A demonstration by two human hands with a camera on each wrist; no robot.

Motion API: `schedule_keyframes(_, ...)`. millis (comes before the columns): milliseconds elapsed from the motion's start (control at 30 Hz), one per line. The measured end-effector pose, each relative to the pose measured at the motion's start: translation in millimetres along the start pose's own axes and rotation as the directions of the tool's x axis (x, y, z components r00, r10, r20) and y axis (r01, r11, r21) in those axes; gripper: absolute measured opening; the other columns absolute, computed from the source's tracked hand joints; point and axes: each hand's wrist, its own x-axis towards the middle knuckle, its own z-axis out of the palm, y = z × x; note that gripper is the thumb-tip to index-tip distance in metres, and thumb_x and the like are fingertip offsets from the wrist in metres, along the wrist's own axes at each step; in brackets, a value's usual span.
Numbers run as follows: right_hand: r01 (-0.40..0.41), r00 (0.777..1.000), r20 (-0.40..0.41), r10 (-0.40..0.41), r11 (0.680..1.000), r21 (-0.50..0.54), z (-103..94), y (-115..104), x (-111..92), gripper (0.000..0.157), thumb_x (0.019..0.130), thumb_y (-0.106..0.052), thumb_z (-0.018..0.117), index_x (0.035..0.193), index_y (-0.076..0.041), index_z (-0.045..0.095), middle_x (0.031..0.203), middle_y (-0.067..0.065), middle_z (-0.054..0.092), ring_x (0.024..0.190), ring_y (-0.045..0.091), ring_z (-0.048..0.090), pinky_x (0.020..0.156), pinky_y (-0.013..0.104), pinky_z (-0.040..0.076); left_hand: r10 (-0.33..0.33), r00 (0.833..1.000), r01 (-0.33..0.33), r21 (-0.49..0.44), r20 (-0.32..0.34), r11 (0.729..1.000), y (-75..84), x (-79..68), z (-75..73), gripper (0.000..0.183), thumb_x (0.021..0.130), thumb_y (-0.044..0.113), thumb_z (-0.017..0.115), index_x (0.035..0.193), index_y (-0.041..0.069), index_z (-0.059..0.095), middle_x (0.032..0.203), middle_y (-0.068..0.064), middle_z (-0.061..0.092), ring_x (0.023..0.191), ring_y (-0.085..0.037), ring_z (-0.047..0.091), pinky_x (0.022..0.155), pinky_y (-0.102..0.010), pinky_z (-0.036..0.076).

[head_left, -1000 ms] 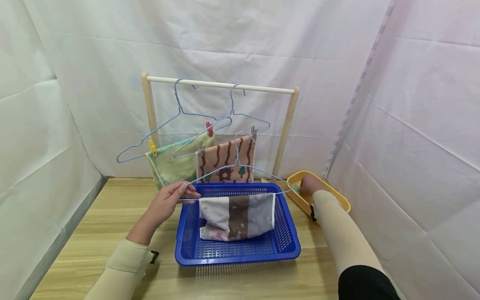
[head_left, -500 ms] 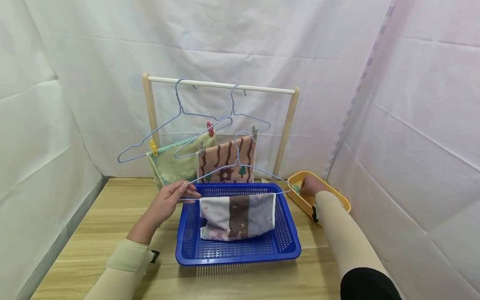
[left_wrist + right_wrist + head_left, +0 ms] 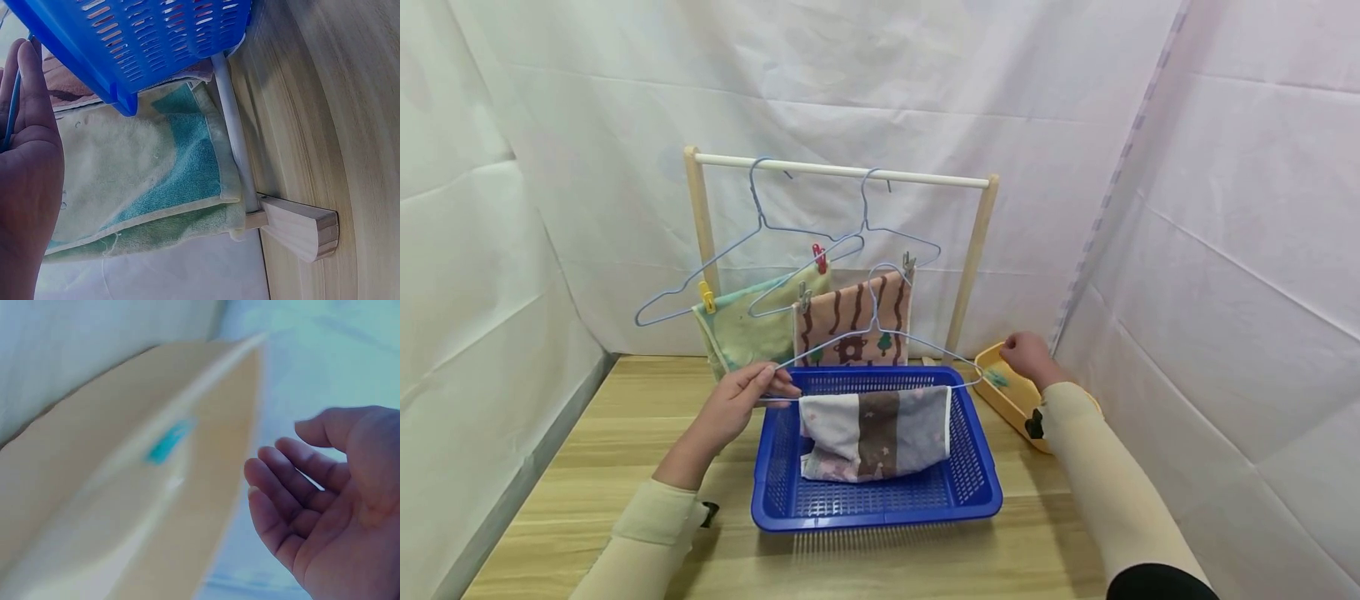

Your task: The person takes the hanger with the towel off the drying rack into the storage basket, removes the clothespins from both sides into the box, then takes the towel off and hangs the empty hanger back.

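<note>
My left hand (image 3: 733,412) pinches the left end of a blue wire hanger (image 3: 874,325) between thumb and fingers. Over the hanger's lower bar hangs a small towel (image 3: 880,437) in white, brown and grey, above a blue perforated basket (image 3: 876,525). At the right, my right hand (image 3: 1032,358) is over the rim of a yellow tray (image 3: 1011,417). The right wrist view shows its fingers loosely bent, the thumb apart, nothing between them. A small green clothespin (image 3: 169,440) lies in the tray; more than one may be there.
Behind the basket stands a wooden rack with a white rail (image 3: 842,169). Two hangers hang on it, one with a green towel (image 3: 752,321) and one with a pink-brown towel (image 3: 853,317), held by clothespins. White cloth walls enclose the table (image 3: 587,483).
My right hand has risen out of the yellow tray and moved slightly to the right, uncovering the green clothespin. The left hand, hanger and towel stay in place.
</note>
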Motion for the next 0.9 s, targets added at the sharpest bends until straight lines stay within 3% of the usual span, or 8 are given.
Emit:
schedule_keyframes(67,0.015,0.998,-0.053,-0.014,1.0,0.022,-8.6,-14.1,-4.7,0.024,0.104,-0.014,0.06,0.096,0.004,0.074,0.089,0.016,0.071,0.074,0.027,0.06,0.069,0.041,0.054,0.006,1.0,-0.006,0.003,-0.002,1.0,0.3,0.4,0.1,0.045,0.124,0.023,0.037,0.123,-0.012,0.065,0.115,-0.026,0.079,0.108,-0.019,0.08,0.091,-0.039,0.068)
schedule_keyframes(167,0.02,0.997,-0.073,-0.017,0.999,0.046,-19.2,-36.0,-13.0,0.031,0.111,-0.019,0.06,0.118,0.007,0.075,0.112,0.024,0.074,0.092,0.035,0.068,0.083,0.052,0.06,0.019,1.0,-0.019,0.007,-0.004,1.0,0.4,1.1,0.3,0.046,0.124,0.022,0.037,0.123,-0.015,0.064,0.114,-0.025,0.079,0.108,-0.019,0.08,0.091,-0.04,0.068)
schedule_keyframes(300,0.031,0.996,-0.084,-0.026,0.998,0.051,-26.3,-56.9,-22.1,0.031,0.113,-0.023,0.061,0.119,0.004,0.074,0.112,0.021,0.074,0.095,0.034,0.068,0.088,0.054,0.061,0.027,1.0,-0.027,0.004,0.004,1.0,-0.2,2.0,1.4,0.046,0.124,0.02,0.036,0.123,-0.018,0.062,0.114,-0.027,0.078,0.108,-0.018,0.08,0.091,-0.04,0.068)
schedule_keyframes(600,0.054,0.983,-0.182,-0.03,0.991,0.125,-34.5,-104.8,-44.2,0.026,0.113,-0.025,0.062,0.113,-0.002,0.075,0.103,0.016,0.073,0.088,0.032,0.064,0.08,0.046,0.059,0.025,1.0,-0.025,-0.002,0.007,1.0,-1.2,1.2,2.0,0.043,0.124,0.02,0.036,0.121,-0.012,0.065,0.114,-0.028,0.078,0.107,-0.02,0.08,0.09,-0.041,0.069)
schedule_keyframes(733,0.14,0.95,-0.299,-0.093,0.98,0.14,-35.5,-129.1,-56.2,0.023,0.113,-0.023,0.064,0.107,-0.004,0.076,0.094,0.012,0.073,0.082,0.03,0.063,0.074,0.042,0.057,0.033,0.999,-0.033,0.001,0.008,0.999,-2.3,2.3,1.5,0.043,0.124,0.02,0.036,0.122,-0.012,0.065,0.114,-0.027,0.079,0.107,-0.019,0.08,0.09,-0.039,0.069)
schedule_keyframes(833,0.27,0.899,-0.385,-0.209,0.956,0.112,-33.8,-148.3,-66.2,0.019,0.111,-0.018,0.068,0.101,-0.005,0.075,0.087,0.01,0.071,0.075,0.028,0.061,0.067,0.041,0.055,0.034,0.999,-0.034,0.0,0.01,0.999,-2.7,3.1,0.9,0.043,0.124,0.02,0.036,0.121,-0.012,0.065,0.114,-0.027,0.079,0.107,-0.019,0.08,0.09,-0.038,0.069)
schedule_keyframes(900,0.37,0.853,-0.421,-0.308,0.926,0.073,-31.8,-160.6,-73.5,0.016,0.11,-0.014,0.07,0.098,-0.005,0.075,0.084,0.008,0.069,0.073,0.025,0.059,0.065,0.04,0.054,0.033,0.999,-0.033,-0.004,0.011,0.999,-2.8,3.4,0.5,0.043,0.124,0.02,0.036,0.121,-0.012,0.065,0.114,-0.028,0.078,0.107,-0.019,0.08,0.09,-0.038,0.068)
